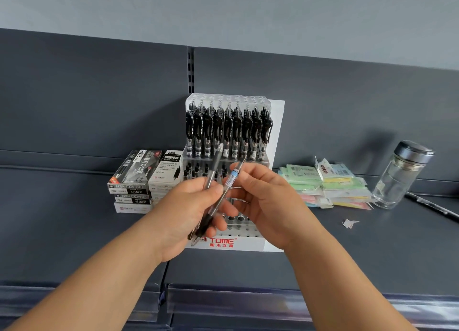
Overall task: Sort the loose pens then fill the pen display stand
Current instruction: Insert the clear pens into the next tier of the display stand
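Two pens (214,164) jut above the left hand's (186,209) grip; right hand (260,199) pinches one.

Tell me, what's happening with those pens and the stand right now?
Left hand grips a black pen, right hand pinches a blue-labelled pen. Display stand top row full, front holes empty. Nothing blocking.

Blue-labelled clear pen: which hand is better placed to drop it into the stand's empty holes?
Right, probably. The right hand pinches the blue-labelled clear pen near its top, and the empty holes of the clear plastic display stand show just below it. The left hand grips a black capped pen.
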### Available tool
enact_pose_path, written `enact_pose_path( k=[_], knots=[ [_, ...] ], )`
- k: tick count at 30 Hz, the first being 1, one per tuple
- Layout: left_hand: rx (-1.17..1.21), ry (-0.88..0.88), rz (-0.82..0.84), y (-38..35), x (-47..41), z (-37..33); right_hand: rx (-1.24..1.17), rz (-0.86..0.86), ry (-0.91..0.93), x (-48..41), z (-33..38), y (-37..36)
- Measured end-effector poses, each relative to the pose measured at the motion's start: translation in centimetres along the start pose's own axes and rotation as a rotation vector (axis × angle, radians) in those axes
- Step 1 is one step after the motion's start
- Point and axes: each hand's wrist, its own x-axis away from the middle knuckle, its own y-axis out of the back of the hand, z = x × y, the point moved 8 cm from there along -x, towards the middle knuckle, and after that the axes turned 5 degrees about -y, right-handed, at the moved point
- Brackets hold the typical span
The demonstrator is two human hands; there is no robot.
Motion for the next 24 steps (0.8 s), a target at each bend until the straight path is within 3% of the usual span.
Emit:
enact_pose_path(
  k=[4,8,14,24],
  knots=[
    [-0.004,0.011,-0.009,-0.2,0.0,0.0,0.039,-0.05,0.054,0.2,0.8,0.6],
    [-0.053,0.017,-0.099,1.1,-0.7,0.6,0.123,-0.228,0.203,0.8,3.6,2.6],
    [-0.097,0.03,-0.18,2.1,-0.9,1.2,0.538,-0.485,0.386,1.9,5.3,4.7],
    [0.002,0.078,-0.223,2.5,-1.0,1.5,0.718,-0.494,0.379,1.2,3.4,4.4]
  ],
)
